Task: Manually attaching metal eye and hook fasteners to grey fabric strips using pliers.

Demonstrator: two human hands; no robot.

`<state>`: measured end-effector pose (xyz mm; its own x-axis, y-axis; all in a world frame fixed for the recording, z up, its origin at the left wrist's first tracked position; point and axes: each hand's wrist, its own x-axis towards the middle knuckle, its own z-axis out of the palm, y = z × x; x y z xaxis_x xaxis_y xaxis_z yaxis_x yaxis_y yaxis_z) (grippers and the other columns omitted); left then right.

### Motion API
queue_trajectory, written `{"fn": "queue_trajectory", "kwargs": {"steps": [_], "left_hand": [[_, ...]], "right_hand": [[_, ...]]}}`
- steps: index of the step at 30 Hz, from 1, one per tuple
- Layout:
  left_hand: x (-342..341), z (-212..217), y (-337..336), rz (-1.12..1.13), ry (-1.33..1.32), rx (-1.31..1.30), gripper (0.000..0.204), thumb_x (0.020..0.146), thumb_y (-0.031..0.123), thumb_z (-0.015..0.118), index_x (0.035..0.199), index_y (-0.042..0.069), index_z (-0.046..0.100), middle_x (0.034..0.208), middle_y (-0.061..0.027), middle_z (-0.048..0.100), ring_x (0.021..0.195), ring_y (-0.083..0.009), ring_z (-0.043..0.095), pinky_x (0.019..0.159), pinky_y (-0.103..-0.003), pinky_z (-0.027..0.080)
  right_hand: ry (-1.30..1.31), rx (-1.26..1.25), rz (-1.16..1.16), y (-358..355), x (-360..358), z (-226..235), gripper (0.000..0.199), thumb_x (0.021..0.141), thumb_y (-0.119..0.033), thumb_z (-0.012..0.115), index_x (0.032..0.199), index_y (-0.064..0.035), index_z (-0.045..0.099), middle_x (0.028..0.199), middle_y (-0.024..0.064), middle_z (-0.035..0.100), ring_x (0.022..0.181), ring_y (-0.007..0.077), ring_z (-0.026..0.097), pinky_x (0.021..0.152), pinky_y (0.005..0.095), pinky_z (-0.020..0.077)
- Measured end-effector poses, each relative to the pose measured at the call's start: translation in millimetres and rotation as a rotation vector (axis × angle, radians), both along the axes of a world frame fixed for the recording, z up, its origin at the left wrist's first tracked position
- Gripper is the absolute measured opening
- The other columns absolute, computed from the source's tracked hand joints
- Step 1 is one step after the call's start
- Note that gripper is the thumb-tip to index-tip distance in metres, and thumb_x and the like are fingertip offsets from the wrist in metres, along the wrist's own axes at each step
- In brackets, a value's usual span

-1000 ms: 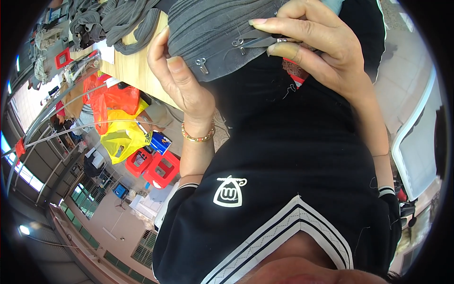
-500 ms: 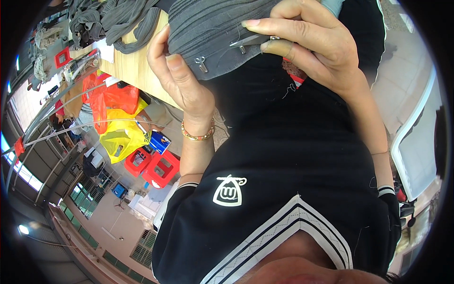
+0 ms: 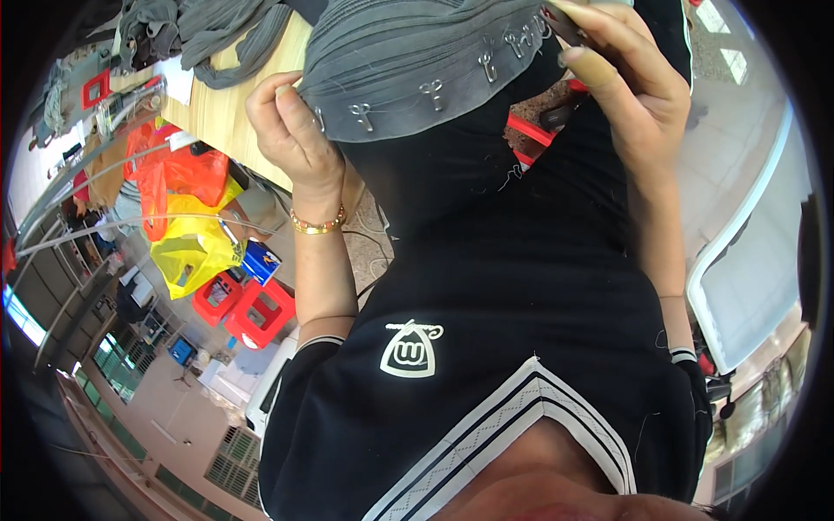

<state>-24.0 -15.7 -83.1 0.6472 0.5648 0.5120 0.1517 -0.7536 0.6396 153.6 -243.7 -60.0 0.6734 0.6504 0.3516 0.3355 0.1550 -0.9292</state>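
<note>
A dark grey, finely pleated cloth point(image 3: 408, 69) is stretched between my two hands at the top of the view. Several silver metal hooks point(image 3: 433, 95) sit spaced along its smooth, curved edge. My left hand point(image 3: 300, 135) pinches the cloth's left end between thumb and fingers, close to the outermost hook. At the right end of the edge, my right hand point(image 3: 643, 95) is closed around small thread snips point(image 3: 567, 28); only a dark part of them shows between thumb and fingers. Whether those fingers also grip the cloth is hidden.
More grey cloth point(image 3: 234, 39) lies on a pale wooden table point(image 3: 248, 122) at upper left. Beside the table are a red plastic bag point(image 3: 187, 178), a yellow bag point(image 3: 195, 252), a blue box point(image 3: 261, 260) and red stools point(image 3: 261, 314). A white-edged panel point(image 3: 747, 252) stands at right.
The cloth is spread wider, with more hooks showing. My left hand has gone from loosely spread to pinching its end. My right hand and the snips have moved right and up, off the lower edge.
</note>
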Motion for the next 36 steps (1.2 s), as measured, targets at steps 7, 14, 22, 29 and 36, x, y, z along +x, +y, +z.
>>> {"fn": "queue_trajectory", "kwargs": {"steps": [7, 14, 22, 29, 36], "left_hand": [[-4.3, -16.0, 16.6, 0.014, 0.052, 0.042, 0.012, 0.098, 0.012, 0.055, 0.103, 0.003, 0.060, 0.082, -0.0080, 0.061, 0.067, -0.0153, 0.057, 0.063, -0.028, 0.046], [-13.2, 21.4, 6.3, -0.064, -0.144, -0.004, 0.019, 0.090, 0.007, 0.062, 0.108, 0.002, 0.064, 0.103, -0.0100, 0.061, 0.095, -0.0211, 0.056, 0.086, -0.031, 0.045], [-6.7, 33.0, -16.5, -0.284, -0.170, 0.325, 0.038, 0.066, 0.007, 0.083, 0.102, 0.003, 0.072, 0.101, -0.0077, 0.067, 0.088, -0.0206, 0.064, 0.074, -0.029, 0.051], [-2.2, 29.9, -12.4, -0.277, -0.227, 0.416, 0.029, 0.069, 0.004, 0.080, 0.096, 0.006, 0.071, 0.099, -0.0051, 0.068, 0.083, -0.0195, 0.064, 0.072, -0.028, 0.050], [2.9, 32.2, -15.5, -0.244, -0.223, 0.349, 0.022, 0.074, 0.005, 0.077, 0.093, 0.008, 0.067, 0.091, -0.0042, 0.065, 0.078, -0.0199, 0.061, 0.070, -0.028, 0.047]], "right_hand": [[-0.137, -0.090, 0.056, -0.3, -7.2, -7.8, 0.036, 0.081, 0.003, 0.068, 0.116, 0.0067, 0.064, 0.102, 0.0073, 0.058, 0.086, 0.0115, 0.051, 0.074, 0.0210, 0.0395], [-0.188, -0.089, 0.025, 9.0, -16.3, 6.5, 0.041, 0.069, 0.001, 0.077, 0.110, 0.0011, 0.070, 0.097, 0.0068, 0.064, 0.081, 0.0123, 0.056, 0.069, 0.0213, 0.0431], [-0.235, -0.058, 0.047, 13.9, -20.6, 16.0, 0.041, 0.069, 0.000, 0.079, 0.109, 0.0006, 0.070, 0.095, 0.0061, 0.063, 0.074, 0.0094, 0.053, 0.062, 0.0201, 0.0404], [-0.512, -0.155, 0.114, 27.5, -23.1, 36.5, 0.042, 0.069, -0.001, 0.079, 0.110, 0.0016, 0.070, 0.092, 0.0072, 0.061, 0.074, 0.0116, 0.053, 0.060, 0.0212, 0.0407], [-0.608, -0.232, 0.144, 41.9, -32.8, 53.4, 0.043, 0.068, 0.001, 0.079, 0.110, -0.0022, 0.071, 0.089, 0.0065, 0.058, 0.073, 0.0132, 0.055, 0.061, 0.0235, 0.0434]]}}
